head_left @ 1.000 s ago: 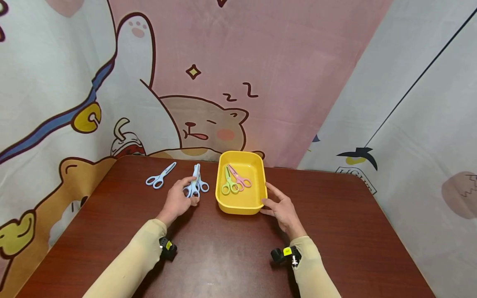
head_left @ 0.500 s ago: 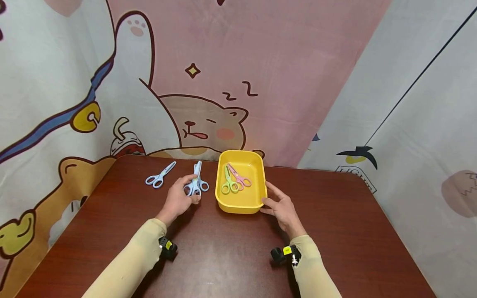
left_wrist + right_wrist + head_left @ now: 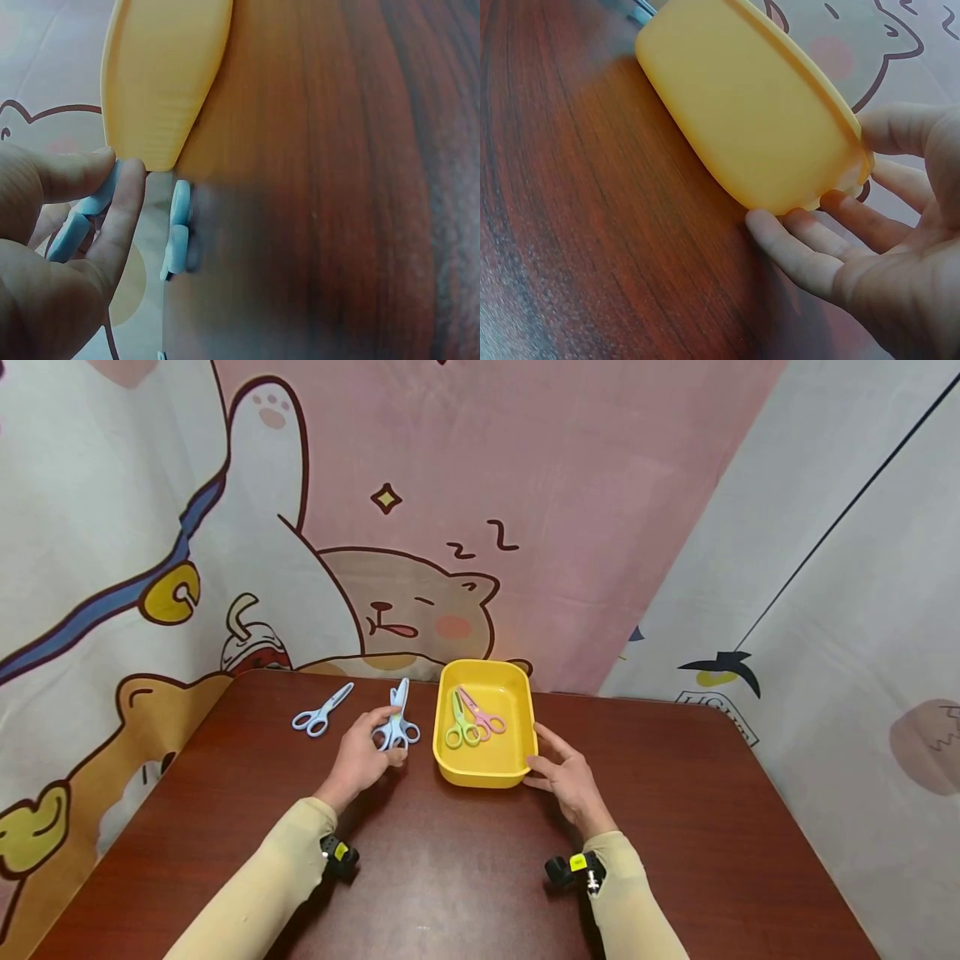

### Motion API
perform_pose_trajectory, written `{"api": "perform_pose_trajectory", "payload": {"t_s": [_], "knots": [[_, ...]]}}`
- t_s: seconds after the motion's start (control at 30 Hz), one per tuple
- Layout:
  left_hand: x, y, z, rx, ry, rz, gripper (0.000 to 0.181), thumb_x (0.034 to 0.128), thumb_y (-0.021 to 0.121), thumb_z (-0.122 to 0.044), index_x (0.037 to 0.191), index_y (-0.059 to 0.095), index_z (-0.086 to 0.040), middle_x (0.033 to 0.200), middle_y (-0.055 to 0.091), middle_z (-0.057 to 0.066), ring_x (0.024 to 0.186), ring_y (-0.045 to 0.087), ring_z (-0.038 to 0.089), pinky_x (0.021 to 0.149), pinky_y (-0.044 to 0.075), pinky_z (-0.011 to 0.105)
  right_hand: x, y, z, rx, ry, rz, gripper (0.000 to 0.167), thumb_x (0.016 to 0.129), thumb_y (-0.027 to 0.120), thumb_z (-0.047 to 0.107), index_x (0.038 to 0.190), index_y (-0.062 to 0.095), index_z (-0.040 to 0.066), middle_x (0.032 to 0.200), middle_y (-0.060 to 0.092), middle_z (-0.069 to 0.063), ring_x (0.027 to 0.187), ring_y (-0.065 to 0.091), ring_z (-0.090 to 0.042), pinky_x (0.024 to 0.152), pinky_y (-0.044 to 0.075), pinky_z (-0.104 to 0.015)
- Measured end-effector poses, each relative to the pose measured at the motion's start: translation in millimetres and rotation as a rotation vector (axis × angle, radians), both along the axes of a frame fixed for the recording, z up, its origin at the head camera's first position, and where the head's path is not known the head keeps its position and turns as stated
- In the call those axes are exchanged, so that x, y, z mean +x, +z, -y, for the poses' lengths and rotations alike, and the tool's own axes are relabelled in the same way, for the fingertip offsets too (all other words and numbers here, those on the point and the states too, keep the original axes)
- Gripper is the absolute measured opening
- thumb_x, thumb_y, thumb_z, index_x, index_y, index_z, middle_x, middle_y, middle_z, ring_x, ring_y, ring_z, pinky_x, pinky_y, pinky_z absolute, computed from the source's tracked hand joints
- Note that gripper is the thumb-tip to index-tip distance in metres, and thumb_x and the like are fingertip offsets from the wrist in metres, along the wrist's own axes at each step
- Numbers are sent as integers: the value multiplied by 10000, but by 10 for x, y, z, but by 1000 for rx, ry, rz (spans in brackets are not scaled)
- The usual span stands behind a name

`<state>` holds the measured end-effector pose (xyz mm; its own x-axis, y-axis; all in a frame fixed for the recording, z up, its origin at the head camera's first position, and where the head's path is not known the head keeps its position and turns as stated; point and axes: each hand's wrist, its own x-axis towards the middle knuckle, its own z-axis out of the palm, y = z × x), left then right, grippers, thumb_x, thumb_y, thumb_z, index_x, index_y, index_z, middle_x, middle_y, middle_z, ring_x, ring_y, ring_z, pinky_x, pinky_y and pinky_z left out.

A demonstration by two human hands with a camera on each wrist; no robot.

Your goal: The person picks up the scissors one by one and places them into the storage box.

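Note:
My left hand [image 3: 360, 758] pinches a pair of light blue scissors [image 3: 69, 236] by the handles between thumb and finger, blades pointing away from me. In the left wrist view they are held up off the table, and a second pair of blue scissors [image 3: 178, 247] lies beneath. The two pairs overlap in the head view. To the right stands a yellow tray [image 3: 487, 768] with green scissors [image 3: 460, 722] and pink scissors [image 3: 483, 714] inside. At its near right corner my right hand [image 3: 572, 785] holds it, thumb at the rim and fingertips against the wall.
Another pair of light blue scissors [image 3: 322, 710] lies left of my left hand on the dark wooden table [image 3: 450, 877]. A cartoon-printed cloth [image 3: 570, 527] hangs right behind the table's far edge.
The scissors in my left hand have shifted slightly away and to the right, their handles turning. My right hand keeps its place at the tray, which stays still.

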<state>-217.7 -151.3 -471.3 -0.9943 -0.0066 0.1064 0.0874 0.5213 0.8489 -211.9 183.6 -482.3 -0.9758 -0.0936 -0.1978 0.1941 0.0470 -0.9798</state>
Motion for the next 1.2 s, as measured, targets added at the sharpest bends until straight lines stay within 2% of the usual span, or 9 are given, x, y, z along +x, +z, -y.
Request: {"api": "perform_pose_trajectory", "payload": {"t_s": [0.23,0.5,0.83,1.2], "knots": [[-3,34,-37,33,-22,-8,726,783,833,75,1439,571,-93,1215,573,193,813,680,292,651,566,273,10,1,7,-14,-5,-4,653,1003,643,48,1597,412,191,1569,417,-165,1206,656,-380,940,565,-496],[8,79,-52,30,-17,-4,732,786,842,59,1445,574,-112,1225,576,183,836,658,283,680,531,279,3,5,21,-7,-7,-5,650,1007,643,59,1597,414,210,1593,392,-142,1198,662,-371,931,573,-477],[11,137,-98,48,-33,24,730,814,830,56,1467,554,-117,1232,559,175,857,646,282,665,557,255,15,12,16,-12,-14,3,651,1002,646,52,1592,423,212,1603,383,-128,1178,673,-349,920,580,-469],[27,194,-166,58,-51,2,727,803,836,54,1457,565,-110,1258,569,174,860,619,257,676,564,249,17,-9,3,-15,-2,-8,652,1009,631,44,1604,398,176,1608,365,-178,1232,630,-422,956,556,-500]]}}
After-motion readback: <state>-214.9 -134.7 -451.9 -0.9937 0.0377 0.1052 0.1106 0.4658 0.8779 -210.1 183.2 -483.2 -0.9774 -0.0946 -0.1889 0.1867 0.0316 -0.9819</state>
